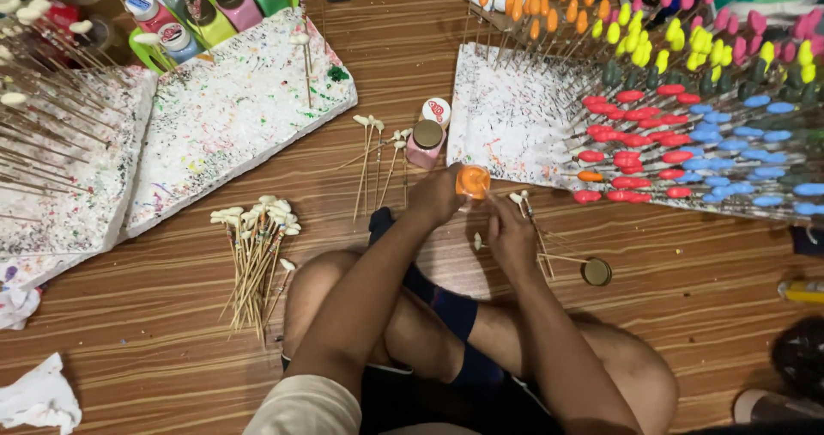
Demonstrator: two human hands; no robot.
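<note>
Left hand (438, 196): closed round open orange paint jar (473, 182), tilted toward the right for dipping.
Right hand (511, 233): pinching white-tipped stick (520, 201), tip at the jar's 3 o'clock.
Jar lid (596, 271): set aside on the floor, 4 o'clock.

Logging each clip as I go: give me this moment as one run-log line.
left hand: holds open orange paint jar | right hand: holds white-tipped sticks by jar | loose lid: on floor | unpainted stick bundle: left

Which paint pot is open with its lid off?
The orange paint pot held in the left hand is open. The pink pot beside it has its brown lid on, and the pots in the green tray are capped.
</note>
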